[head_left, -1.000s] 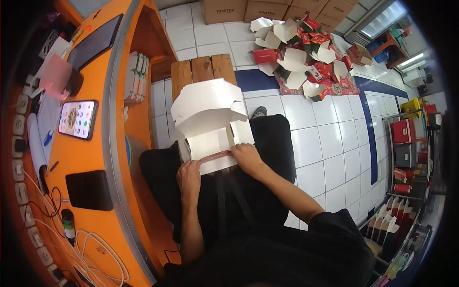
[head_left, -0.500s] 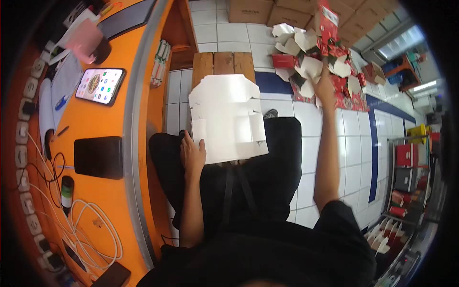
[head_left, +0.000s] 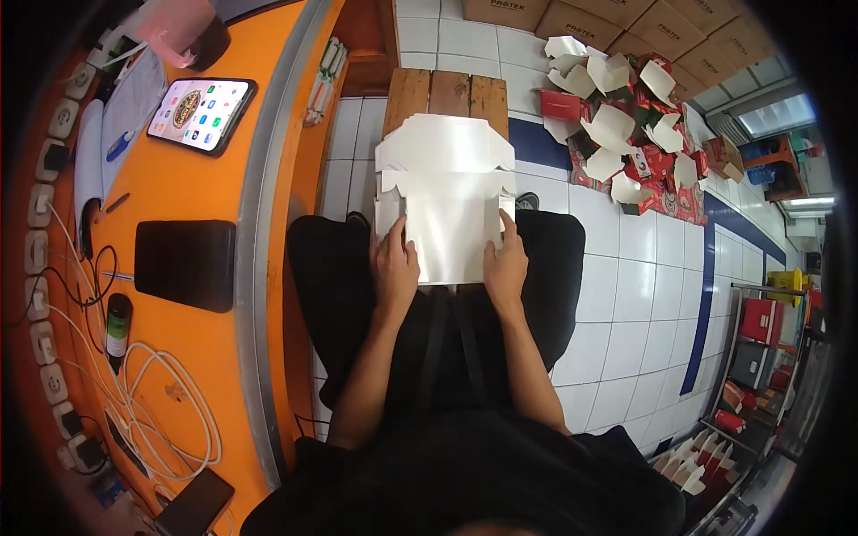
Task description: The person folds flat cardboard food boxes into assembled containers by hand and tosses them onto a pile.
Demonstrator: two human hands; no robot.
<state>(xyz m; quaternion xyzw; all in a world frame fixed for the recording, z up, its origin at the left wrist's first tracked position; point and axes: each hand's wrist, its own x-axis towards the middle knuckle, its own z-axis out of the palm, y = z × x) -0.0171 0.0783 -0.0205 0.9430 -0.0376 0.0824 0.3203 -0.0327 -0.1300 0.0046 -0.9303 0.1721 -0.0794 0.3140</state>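
A flat white cardboard box blank (head_left: 454,201) with cut flaps lies in front of me, over my lap and the near end of a wooden bench (head_left: 451,92). My left hand (head_left: 395,266) grips its left side, fingers along the raised side flap. On the opposite side my right hand (head_left: 506,268) holds the right edge, index finger against the flap there. Both hands are at the near half of the blank. Whether more blanks are stacked beneath it, I cannot tell.
Several folded red and white boxes (head_left: 617,129) are heaped on the tiled floor, ahead right. Brown cartons (head_left: 657,31) stand behind them. An orange table (head_left: 192,357) on my left bears a phone (head_left: 201,114), a black device (head_left: 185,265) and cables (head_left: 170,411). A shelf rack (head_left: 746,357) stands right.
My right hand has come back from the heap of red boxes and now holds the blank's right edge. My left hand stays on the left side. The view has shifted slightly.
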